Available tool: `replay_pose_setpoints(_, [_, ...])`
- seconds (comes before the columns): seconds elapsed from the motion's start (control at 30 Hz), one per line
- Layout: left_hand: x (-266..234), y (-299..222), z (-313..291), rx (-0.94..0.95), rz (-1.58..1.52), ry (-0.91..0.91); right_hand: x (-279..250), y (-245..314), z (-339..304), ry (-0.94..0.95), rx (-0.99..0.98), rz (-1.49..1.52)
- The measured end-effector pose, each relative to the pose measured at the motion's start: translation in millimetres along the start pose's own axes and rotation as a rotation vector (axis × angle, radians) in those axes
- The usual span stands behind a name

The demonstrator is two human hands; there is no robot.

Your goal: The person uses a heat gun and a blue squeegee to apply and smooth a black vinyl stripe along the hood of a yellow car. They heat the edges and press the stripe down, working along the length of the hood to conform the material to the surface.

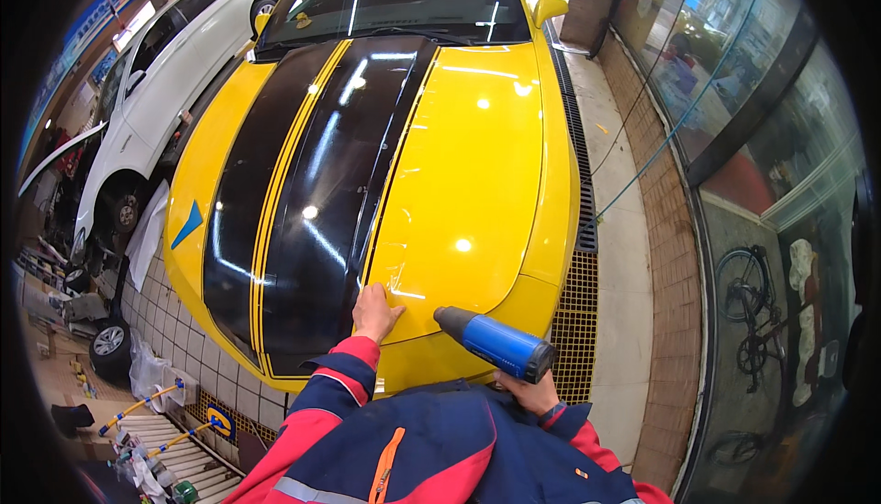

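Gripping a heat gun (503, 343) in right hand (530, 393), touching yellow hood (470, 196) with left hand (374, 314), can't tell if pinching; could scorch it by lingering too close.

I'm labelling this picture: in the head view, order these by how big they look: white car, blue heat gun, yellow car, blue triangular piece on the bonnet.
1. Yellow car
2. White car
3. Blue heat gun
4. Blue triangular piece

None look alike.
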State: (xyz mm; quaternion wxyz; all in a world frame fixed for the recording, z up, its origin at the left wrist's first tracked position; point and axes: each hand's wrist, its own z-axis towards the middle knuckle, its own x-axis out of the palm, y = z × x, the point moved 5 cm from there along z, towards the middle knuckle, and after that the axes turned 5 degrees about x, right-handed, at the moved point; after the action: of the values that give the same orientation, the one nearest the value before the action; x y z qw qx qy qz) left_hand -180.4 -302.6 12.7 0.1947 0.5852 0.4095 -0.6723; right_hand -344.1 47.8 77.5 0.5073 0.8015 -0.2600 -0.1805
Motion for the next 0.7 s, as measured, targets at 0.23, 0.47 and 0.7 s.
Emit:
replay_pose_setpoints(0.23, [15, 20, 21, 0.006, 0.01, 0.147, -9, -5, -10, -0.126, -0.038, 0.088])
replay_pose_setpoints(0.47, [5, 18, 21, -0.063, 0.009, 0.142, -5, -5, -6, -0.112, -0.051, 0.093])
replay_pose_setpoints(0.7, [0, 50, 30, -0.22, -0.466, 0.324, 3, 6, -5, -0.101, -0.065, -0.002])
